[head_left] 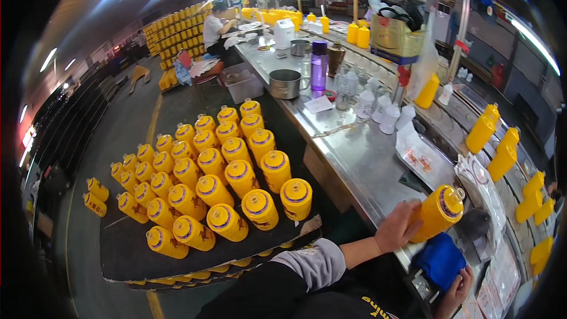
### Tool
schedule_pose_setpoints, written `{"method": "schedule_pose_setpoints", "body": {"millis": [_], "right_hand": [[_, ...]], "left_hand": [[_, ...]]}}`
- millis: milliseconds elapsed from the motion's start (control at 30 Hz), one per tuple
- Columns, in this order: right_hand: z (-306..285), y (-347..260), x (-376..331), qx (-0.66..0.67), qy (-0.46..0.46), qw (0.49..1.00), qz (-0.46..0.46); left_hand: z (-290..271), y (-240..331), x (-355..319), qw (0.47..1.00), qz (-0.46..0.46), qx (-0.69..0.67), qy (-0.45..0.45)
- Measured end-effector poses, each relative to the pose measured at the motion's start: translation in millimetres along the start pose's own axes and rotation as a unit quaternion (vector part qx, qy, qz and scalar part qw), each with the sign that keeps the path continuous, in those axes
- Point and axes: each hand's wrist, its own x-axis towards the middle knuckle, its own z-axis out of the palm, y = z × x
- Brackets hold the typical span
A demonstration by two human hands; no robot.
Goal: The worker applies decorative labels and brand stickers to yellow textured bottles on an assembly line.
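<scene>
A yellow bottle (pixel 444 209) with a patterned shoulder band and a narrow neck stands slightly tilted in view at the near end of the metal table. My left hand (pixel 400 224) is wrapped around its left side. Just below the bottle lies a bunched blue cloth (pixel 440 261). My right hand (pixel 459 288) grips the right edge of this cloth; part of its fingers is hidden. A dark rounded object (pixel 474 224) sits to the right of the bottle, its kind unclear.
To the left, a dark pallet (pixel 127 254) bears many yellow bottles (pixel 213 189). On the metal table (pixel 360 168) are a steel pot (pixel 284 84), a purple bottle (pixel 319 66), white plastic bottles (pixel 390 118) and a white tray (pixel 418 153). A conveyor with yellow bottles (pixel 482 130) runs along the right. Farther off sits a person (pixel 214 28).
</scene>
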Motion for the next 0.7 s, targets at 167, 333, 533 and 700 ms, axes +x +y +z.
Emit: {"method": "schedule_pose_setpoints", "body": {"millis": [167,333,533,700], "right_hand": [[-6,-5,-6,0.037,-0.026,0.997,0.064],[1,32,-18,0.136,-0.001,0.984,0.113],[17,-9,2,0.099,0.015,0.993,0.066],[8,-8,-1,0.073,0.033,0.995,0.058]], "left_hand": [[-1,6,-3,1.0,0.005,0.005,0.009],[14,-8,0,1.0,0.012,-0.008,-0.005],[-2,-21,0,0.999,-0.041,0.003,-0.028],[-7,-8,9,0.996,-0.033,-0.044,-0.074]]}}
